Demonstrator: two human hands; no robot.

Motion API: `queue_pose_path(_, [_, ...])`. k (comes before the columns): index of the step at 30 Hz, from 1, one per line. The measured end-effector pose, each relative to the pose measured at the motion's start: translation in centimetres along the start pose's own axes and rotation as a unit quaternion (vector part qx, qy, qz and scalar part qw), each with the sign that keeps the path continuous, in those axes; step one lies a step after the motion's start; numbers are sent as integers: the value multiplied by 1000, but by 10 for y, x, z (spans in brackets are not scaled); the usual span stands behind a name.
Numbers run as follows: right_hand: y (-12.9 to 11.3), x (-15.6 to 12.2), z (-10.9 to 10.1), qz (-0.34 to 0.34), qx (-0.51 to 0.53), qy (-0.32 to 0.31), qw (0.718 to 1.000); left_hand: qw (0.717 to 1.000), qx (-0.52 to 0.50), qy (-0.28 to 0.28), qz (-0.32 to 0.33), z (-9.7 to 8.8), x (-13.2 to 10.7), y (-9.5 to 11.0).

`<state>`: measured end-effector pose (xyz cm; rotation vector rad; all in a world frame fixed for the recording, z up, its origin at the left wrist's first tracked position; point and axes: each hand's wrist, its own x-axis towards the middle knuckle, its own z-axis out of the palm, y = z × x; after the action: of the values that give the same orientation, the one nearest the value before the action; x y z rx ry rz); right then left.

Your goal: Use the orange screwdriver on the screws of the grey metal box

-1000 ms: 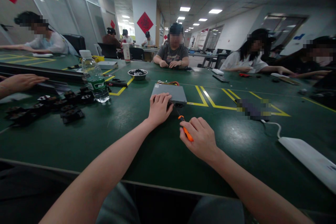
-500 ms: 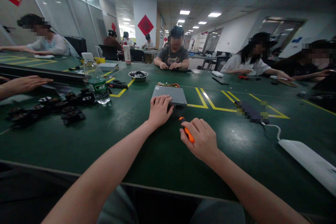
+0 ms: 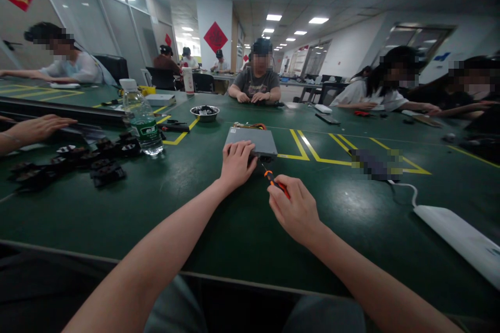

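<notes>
A flat grey metal computer power supply (image 3: 260, 140) lies on the green table in front of me, with coloured wires along its far edge. My left hand (image 3: 237, 164) grips its near left corner, fingers over the top and thumb down at the front side. In my right hand (image 3: 295, 203) is a screwdriver (image 3: 269, 176) with an orange and black handle, closed between thumb and fingers. Its thin shaft points up and left at the front face of the power supply, near the socket. Whether the tip sits in a screw is too small to tell.
Left of my hands stand a water bottle (image 3: 142, 119) and several black parts (image 3: 107, 170). Beyond are a metal bowl (image 3: 204, 113) and a dark tool (image 3: 175, 127). At right, a blurred dark device (image 3: 371, 163) is cabled to a white device (image 3: 457, 234). Co-workers sit around the table.
The screwdriver handle has turned, showing more black, and my right hand's fingers have shifted around it. The hand has moved slightly left. The left hand and the power supply stay put.
</notes>
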<state>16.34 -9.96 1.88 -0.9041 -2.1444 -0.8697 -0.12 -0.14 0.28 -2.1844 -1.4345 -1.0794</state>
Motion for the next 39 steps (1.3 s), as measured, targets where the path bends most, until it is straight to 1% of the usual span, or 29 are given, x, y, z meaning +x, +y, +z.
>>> queue_pose_path(5, [-1,-3,4,-22,9,-21,1000,1000,2,2,4,0,0,0])
queue_pose_path(12, [-6,0,5,-55,61,10,997,1000,5,1,9,-1,0,0])
queue_pose_path(18, [-3,-2,8,-19,56,5,998,1000,5,0,6,1,0,-1])
queue_pose_path(23, [-3,-4,9,-40,81,-5,996,1000,3,0,7,1,0,-1])
queue_pose_path(25, [-4,-2,8,-34,83,-7,996,1000,4,0,6,0,0,-1])
queue_pose_path(29, [-4,-2,8,1,59,0,998,1000,5,1,4,0,0,0])
queue_pose_path(35, [-3,-5,11,-13,99,13,995,1000,3,2,4,1,0,0])
queue_pose_path(39, [-3,-1,9,12,73,32,997,1000,-3,1,1,1,1,0])
